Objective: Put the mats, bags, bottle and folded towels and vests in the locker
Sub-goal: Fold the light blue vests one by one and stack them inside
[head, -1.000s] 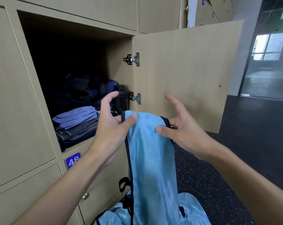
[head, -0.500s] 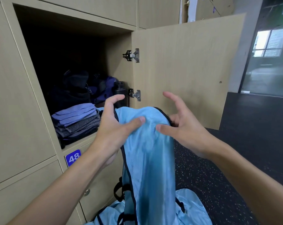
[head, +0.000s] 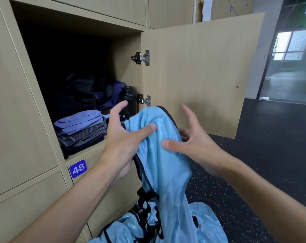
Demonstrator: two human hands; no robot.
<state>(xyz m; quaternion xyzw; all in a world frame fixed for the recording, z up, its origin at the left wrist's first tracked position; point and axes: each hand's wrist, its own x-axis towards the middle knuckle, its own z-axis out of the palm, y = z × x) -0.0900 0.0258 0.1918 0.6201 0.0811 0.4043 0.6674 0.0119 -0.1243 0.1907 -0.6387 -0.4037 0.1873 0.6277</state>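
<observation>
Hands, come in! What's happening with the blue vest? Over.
Left hand, right hand both pinch blue vest. Not in locker yet. Door open, nothing blocking.

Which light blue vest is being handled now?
The light blue vest hanging from the left hand and right hand, thumbs pinching its top; the other vests lie crumpled on the floor.
</observation>
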